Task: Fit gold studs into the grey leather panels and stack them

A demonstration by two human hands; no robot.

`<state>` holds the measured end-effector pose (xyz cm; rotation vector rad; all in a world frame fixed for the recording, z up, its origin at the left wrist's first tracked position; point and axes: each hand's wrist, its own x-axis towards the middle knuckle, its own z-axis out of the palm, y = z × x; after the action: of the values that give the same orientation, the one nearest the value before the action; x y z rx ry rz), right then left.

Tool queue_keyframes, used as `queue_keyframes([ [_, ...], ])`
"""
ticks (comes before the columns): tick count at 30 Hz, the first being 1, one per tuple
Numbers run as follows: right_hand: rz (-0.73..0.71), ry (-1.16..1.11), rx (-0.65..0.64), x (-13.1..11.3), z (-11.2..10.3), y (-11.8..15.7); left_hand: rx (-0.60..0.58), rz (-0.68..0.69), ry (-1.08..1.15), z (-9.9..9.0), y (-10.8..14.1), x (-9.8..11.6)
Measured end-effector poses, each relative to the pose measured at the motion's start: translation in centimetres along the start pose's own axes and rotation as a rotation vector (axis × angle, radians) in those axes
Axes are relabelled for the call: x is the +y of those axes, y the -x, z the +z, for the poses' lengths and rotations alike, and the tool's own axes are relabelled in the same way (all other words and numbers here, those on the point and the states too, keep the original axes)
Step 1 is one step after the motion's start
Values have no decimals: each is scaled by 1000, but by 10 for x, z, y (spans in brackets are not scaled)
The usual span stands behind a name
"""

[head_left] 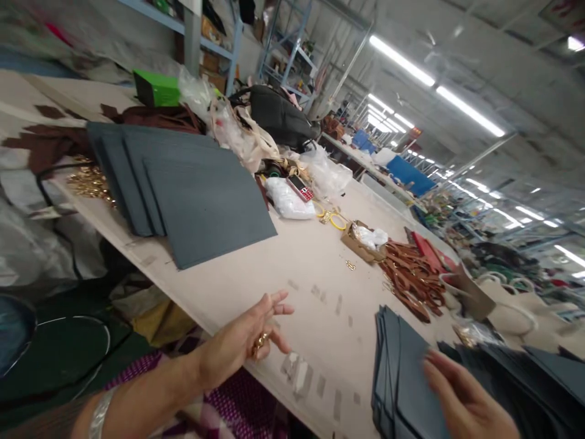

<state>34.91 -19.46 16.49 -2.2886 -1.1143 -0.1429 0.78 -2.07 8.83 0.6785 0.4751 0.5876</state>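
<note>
My left hand [258, 332] hovers over the near edge of the table with its fingers stretched and apart. A gold-coloured piece [260, 343] shows at its fingers; whether it is a ring or a loose fitting I cannot tell. My right hand [461, 393], blurred, is at the right edge of a small stack of dark grey-blue panels [411, 372]. Its fingertips overlap the top panel, and their grip is unclear. More dark panels [516, 378] lie fanned out behind that hand. At the left, larger dark grey-blue sheets [210, 195] rest in an overlapping pile.
Brown leather straps [411, 277] lie beside a small cardboard box [361, 244]. Farther back are a red phone [300, 188] on a white plastic bag [287, 201], a black bag [278, 113] and a green box [158, 89]. Gold fittings [89, 183] are heaped at the left edge.
</note>
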Motion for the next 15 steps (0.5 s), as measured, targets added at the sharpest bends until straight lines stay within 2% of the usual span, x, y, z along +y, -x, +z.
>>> queue_keyframes([
  [4,-494,-355,-366,-123,73,43,-76,-11,-192,-4,4,0],
  [7,-693,-504,-554,-180,104,59,-96,11,-295,-9,10,5],
  [10,-735,-567,-653,-204,122,66,-101,-21,-379,-13,16,12],
  [15,-686,-593,-752,-216,137,67,-46,50,-409,-20,19,21],
])
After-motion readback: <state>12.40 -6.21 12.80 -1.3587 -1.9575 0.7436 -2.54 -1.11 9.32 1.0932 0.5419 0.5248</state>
